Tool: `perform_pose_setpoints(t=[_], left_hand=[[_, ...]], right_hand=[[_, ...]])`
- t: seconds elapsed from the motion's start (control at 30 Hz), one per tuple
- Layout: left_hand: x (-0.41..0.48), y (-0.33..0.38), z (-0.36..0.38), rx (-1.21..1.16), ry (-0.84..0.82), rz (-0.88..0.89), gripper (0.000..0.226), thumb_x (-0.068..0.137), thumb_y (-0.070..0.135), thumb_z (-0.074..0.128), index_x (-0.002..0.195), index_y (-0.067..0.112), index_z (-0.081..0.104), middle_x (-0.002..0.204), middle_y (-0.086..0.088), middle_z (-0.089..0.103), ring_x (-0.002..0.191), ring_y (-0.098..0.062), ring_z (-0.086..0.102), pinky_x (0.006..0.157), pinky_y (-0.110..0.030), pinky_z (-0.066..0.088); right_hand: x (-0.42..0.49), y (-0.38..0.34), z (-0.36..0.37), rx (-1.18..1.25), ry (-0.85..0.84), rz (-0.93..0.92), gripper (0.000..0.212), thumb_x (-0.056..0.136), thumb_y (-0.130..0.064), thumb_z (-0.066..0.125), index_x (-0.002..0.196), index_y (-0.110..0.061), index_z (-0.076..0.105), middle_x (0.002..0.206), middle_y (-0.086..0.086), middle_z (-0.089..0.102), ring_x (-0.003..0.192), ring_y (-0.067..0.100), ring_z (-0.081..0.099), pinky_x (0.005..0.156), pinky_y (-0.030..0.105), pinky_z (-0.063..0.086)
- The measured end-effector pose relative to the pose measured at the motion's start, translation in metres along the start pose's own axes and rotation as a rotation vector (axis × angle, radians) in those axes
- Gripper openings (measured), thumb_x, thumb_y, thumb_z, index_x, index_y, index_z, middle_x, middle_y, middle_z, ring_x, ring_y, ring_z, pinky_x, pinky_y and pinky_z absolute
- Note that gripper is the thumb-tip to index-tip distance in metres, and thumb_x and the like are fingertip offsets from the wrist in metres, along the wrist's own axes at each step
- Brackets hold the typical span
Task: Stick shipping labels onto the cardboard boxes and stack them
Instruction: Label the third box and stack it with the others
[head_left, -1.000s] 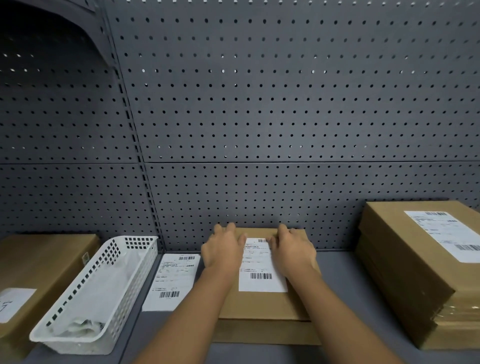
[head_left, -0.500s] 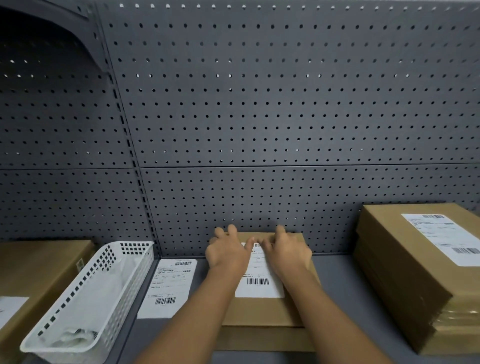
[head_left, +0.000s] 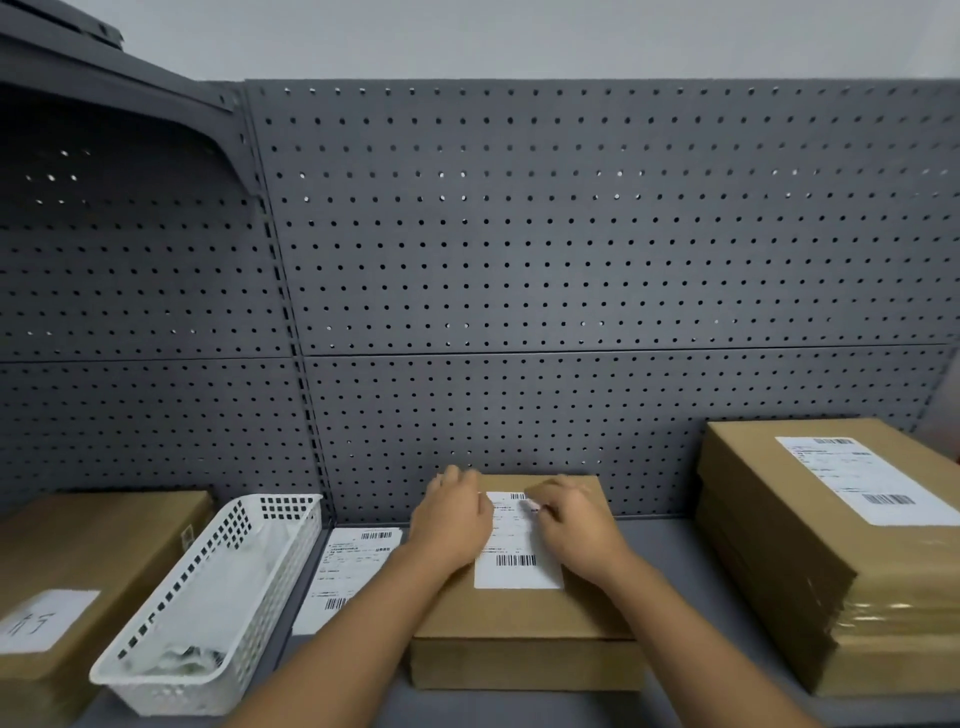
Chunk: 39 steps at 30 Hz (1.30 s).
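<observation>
Packing and dispatch station: grey pegboard shelving (head_left: 571, 260) rose beyond the fingers (head_left: 453, 477); labelled cardboard boxes (head_left: 753, 525) stood stacked right of them, loose shipping label (head_left: 357, 567) and white basket (head_left: 208, 577) left

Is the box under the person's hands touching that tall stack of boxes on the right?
Apart. The head view shows a strip of bare grey shelf running between the middle box and the stack of boxes on the right.
</observation>
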<state>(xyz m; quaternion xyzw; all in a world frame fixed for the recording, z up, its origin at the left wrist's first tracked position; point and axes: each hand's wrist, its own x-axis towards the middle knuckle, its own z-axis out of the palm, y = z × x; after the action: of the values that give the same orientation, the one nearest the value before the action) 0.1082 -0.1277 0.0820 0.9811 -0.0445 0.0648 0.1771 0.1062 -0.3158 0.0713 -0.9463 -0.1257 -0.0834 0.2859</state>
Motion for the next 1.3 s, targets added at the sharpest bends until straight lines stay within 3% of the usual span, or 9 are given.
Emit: perform_pose_setpoints(t=[0.2, 0.43, 0.6, 0.67, 0.8, 0.93, 1.07, 1.2, 1.3], left_hand=[[-0.021, 0.003, 0.006, -0.014, 0.030, 0.257, 0.034, 0.104, 0.026, 0.043, 0.128, 0.022, 0.067, 0.131, 0.008, 0.062, 0.123, -0.017, 0.055, 0.091, -0.032, 0.048], [-0.016, 0.008, 0.007, 0.124, -0.033, 0.288, 0.026, 0.105, 0.024, 0.039, 0.115, 0.019, 0.063, 0.118, 0.001, 0.059, 0.109, -0.023, 0.057, 0.082, -0.037, 0.049], [-0.010, 0.002, -0.005, 0.131, -0.171, 0.307, 0.024, 0.102, 0.016, 0.039, 0.107, 0.021, 0.062, 0.112, 0.002, 0.058, 0.099, -0.028, 0.061, 0.084, -0.045, 0.055], [-0.019, 0.001, -0.009, 0.139, -0.131, 0.334, 0.022, 0.102, 0.017, 0.039, 0.104, 0.021, 0.060, 0.114, 0.003, 0.060, 0.103, -0.027, 0.061, 0.083, -0.043, 0.055], [-0.041, 0.003, -0.008, 0.159, -0.113, 0.395, 0.027, 0.102, 0.023, 0.038, 0.111, 0.022, 0.064, 0.121, 0.005, 0.064, 0.114, -0.023, 0.060, 0.081, -0.039, 0.052], [-0.052, 0.001, -0.004, 0.220, -0.142, 0.418, 0.034, 0.107, 0.027, 0.035, 0.128, 0.023, 0.062, 0.148, 0.007, 0.055, 0.133, -0.022, 0.052, 0.093, -0.039, 0.049], [-0.051, -0.003, 0.006, 0.206, -0.149, 0.398, 0.025, 0.107, 0.018, 0.040, 0.123, 0.020, 0.060, 0.134, 0.000, 0.061, 0.123, -0.026, 0.057, 0.095, -0.045, 0.051], [-0.052, -0.008, -0.001, 0.074, -0.200, 0.379, 0.034, 0.109, 0.031, 0.041, 0.137, 0.026, 0.059, 0.153, 0.007, 0.053, 0.139, -0.021, 0.049, 0.110, -0.042, 0.046], [-0.062, -0.008, -0.013, 0.056, -0.179, 0.405, 0.031, 0.107, 0.033, 0.043, 0.131, 0.028, 0.063, 0.138, 0.008, 0.063, 0.128, -0.019, 0.057, 0.102, -0.040, 0.051]], right_hand=[[-0.014, -0.012, 0.013, -0.162, -0.038, -0.082, 0.024, 0.092, -0.020, 0.044, 0.071, -0.019, 0.056, 0.092, 0.000, 0.064, 0.091, 0.024, 0.057, 0.074, 0.038, 0.048], [-0.018, -0.013, 0.005, -0.150, -0.103, -0.123, 0.021, 0.090, -0.017, 0.045, 0.074, -0.015, 0.059, 0.093, 0.004, 0.064, 0.091, 0.026, 0.058, 0.071, 0.038, 0.048], [-0.021, -0.004, -0.009, -0.062, -0.143, -0.131, 0.024, 0.089, -0.025, 0.039, 0.086, -0.017, 0.061, 0.100, -0.006, 0.063, 0.095, 0.020, 0.058, 0.082, 0.045, 0.053], [-0.028, -0.004, -0.014, -0.043, -0.105, -0.130, 0.035, 0.091, -0.030, 0.036, 0.099, -0.016, 0.067, 0.108, -0.007, 0.068, 0.099, 0.020, 0.061, 0.088, 0.044, 0.054], [-0.036, -0.006, -0.017, -0.127, -0.121, -0.161, 0.026, 0.085, -0.025, 0.038, 0.082, -0.016, 0.062, 0.086, -0.004, 0.068, 0.081, 0.022, 0.060, 0.075, 0.046, 0.054], [-0.043, -0.001, -0.005, -0.218, -0.114, -0.217, 0.030, 0.087, -0.024, 0.037, 0.086, -0.017, 0.066, 0.105, -0.004, 0.071, 0.099, 0.025, 0.066, 0.073, 0.039, 0.054], [-0.039, -0.007, -0.012, -0.384, -0.239, -0.322, 0.021, 0.093, -0.018, 0.039, 0.091, -0.013, 0.060, 0.103, 0.006, 0.062, 0.087, 0.030, 0.060, 0.065, 0.037, 0.040], [-0.033, -0.005, -0.026, -0.295, -0.302, -0.311, 0.023, 0.093, -0.021, 0.040, 0.078, -0.017, 0.057, 0.085, -0.002, 0.059, 0.078, 0.024, 0.055, 0.074, 0.045, 0.051], [-0.047, -0.008, -0.032, -0.191, -0.250, -0.313, 0.032, 0.094, -0.021, 0.042, 0.100, -0.016, 0.073, 0.108, -0.005, 0.072, 0.100, 0.022, 0.065, 0.090, 0.044, 0.053]])
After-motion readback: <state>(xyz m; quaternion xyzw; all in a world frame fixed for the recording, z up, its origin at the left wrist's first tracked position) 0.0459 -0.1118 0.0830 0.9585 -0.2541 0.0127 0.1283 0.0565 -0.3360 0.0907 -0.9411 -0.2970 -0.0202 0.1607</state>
